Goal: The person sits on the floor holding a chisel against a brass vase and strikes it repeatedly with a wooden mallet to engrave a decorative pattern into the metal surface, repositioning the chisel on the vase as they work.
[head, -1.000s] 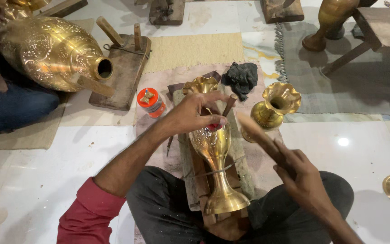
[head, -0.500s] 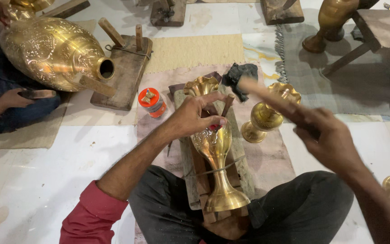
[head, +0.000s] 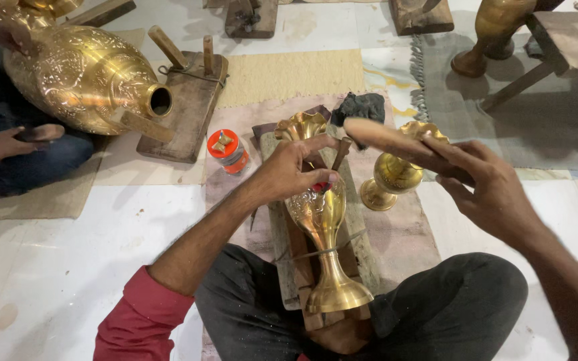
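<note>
A: From my feed, the right hand point(head: 496, 190) with its wooden mallet point(head: 396, 144) is about where it was half a second ago, fingers clamped round the handle.

B: Left hand point(head: 287, 170)?

A: Fingers pinched on a small punch point(head: 339, 154) against the brass vase point(head: 321, 220), mid-frame. Orange-lidded jar point(head: 227, 150) sits left of it.

Left hand point(head: 289, 170) steadies a fluted brass vase point(head: 319, 214) lying on a wooden block point(head: 282, 234); right hand point(head: 493, 190) grips a wooden mallet point(head: 389, 139)
</note>
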A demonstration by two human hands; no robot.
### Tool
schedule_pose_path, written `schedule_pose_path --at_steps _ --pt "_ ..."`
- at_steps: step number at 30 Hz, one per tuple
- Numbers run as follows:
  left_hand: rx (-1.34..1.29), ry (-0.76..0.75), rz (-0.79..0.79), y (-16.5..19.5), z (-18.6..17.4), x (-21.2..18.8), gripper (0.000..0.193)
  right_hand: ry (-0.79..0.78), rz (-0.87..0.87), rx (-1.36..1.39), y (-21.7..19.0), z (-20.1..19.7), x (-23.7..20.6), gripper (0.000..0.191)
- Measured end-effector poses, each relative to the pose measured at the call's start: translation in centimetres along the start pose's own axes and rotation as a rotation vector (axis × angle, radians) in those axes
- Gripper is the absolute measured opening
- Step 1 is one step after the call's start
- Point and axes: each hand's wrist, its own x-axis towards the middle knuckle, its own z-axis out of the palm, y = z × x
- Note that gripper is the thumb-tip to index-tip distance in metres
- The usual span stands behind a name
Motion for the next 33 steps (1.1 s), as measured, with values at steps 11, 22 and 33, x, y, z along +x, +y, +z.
schedule_pose_path --at_steps 11,22,33 --pt "-0.011 -0.016 0.03 -0.2 -0.1 0.4 0.061 -0.016 0.165 0.185 -1.1 1.0 0.1 0.068" --pt "-0.058 -0.031 0.096 -0.4 -0.2 0.7 0.061 0.019 0.218 0.582 -0.1 1.9 -0.6 0.069" --pt "-0.096 -0.065 0.138 -0.5 -0.4 0.7 0.061 0.049 0.041 0.152 0.5 2.3 -0.9 0.062"
